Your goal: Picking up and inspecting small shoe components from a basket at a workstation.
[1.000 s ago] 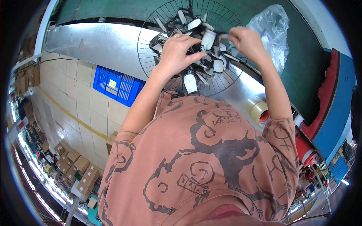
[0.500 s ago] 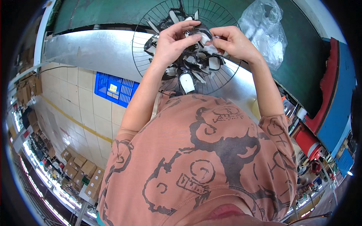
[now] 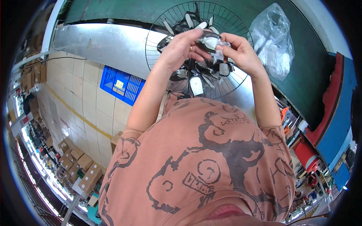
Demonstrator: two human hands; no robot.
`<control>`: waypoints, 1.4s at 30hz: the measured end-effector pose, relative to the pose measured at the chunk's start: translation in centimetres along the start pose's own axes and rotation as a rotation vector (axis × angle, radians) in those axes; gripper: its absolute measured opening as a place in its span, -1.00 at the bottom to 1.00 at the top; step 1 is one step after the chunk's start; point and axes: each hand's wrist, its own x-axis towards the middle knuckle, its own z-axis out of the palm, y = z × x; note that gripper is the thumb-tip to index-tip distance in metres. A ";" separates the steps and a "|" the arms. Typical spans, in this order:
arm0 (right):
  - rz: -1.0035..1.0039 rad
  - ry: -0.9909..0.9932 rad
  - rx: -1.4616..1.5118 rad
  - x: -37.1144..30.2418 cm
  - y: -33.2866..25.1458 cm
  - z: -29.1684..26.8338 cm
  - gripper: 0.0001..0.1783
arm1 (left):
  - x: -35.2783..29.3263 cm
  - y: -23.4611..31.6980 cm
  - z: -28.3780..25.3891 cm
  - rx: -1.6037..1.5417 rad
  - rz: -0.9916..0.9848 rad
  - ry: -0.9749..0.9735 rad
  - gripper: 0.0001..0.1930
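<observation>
A black piece with a white inner face (image 3: 210,42) is pinched between the thumb and fingers of my right hand (image 3: 241,52), over the basket. A small tuft of thin white material hangs from it beside my thumb. My left hand (image 3: 183,51) is just left of the piece, fingers stretched and apart. Whether its fingertips touch the piece is unclear. Below both hands, a round black wire basket (image 3: 241,81) holds several similar black-and-white pieces (image 3: 196,86) in a loose heap. What exactly these pieces are does not show.
The basket rests on a metal ledge (image 3: 98,41) in front of a green work surface (image 3: 124,11). A clear plastic bag with white contents (image 3: 273,45) lies to the right. A blue crate (image 3: 122,84) stands lower left; a red-and-blue panel (image 3: 335,101) rises at far right.
My left fingers have come off the piece and spread out to its left. My right hand keeps hold of it, its white face now turned up more. The whole view has shifted slightly.
</observation>
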 end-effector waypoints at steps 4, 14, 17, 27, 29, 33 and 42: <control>0.019 0.116 -0.142 -0.4 0.6 0.7 -0.80 | -0.5 -0.1 0.8 0.086 0.088 0.228 -0.49; -0.356 0.530 -0.972 0.6 1.0 3.4 -0.95 | 0.9 -3.1 3.2 0.187 0.456 0.424 -0.61; -0.345 0.538 -0.837 1.1 1.4 3.9 -0.93 | 1.3 -3.0 3.1 0.145 0.470 0.481 -0.62; -0.334 0.533 -0.296 -0.6 1.2 2.4 -0.87 | 2.0 2.4 -0.4 0.085 0.428 0.549 -0.56; -0.359 0.630 -0.399 0.1 0.2 1.4 -0.86 | 2.1 1.5 -0.4 0.050 0.421 0.552 -0.53; -0.383 0.606 -0.773 1.2 2.7 -0.4 -0.79 | 2.1 0.3 0.3 -0.009 0.380 0.520 -0.51; -0.529 0.611 -0.436 1.5 1.2 2.9 -0.71 | 1.8 -1.3 1.0 0.019 0.305 0.479 -0.51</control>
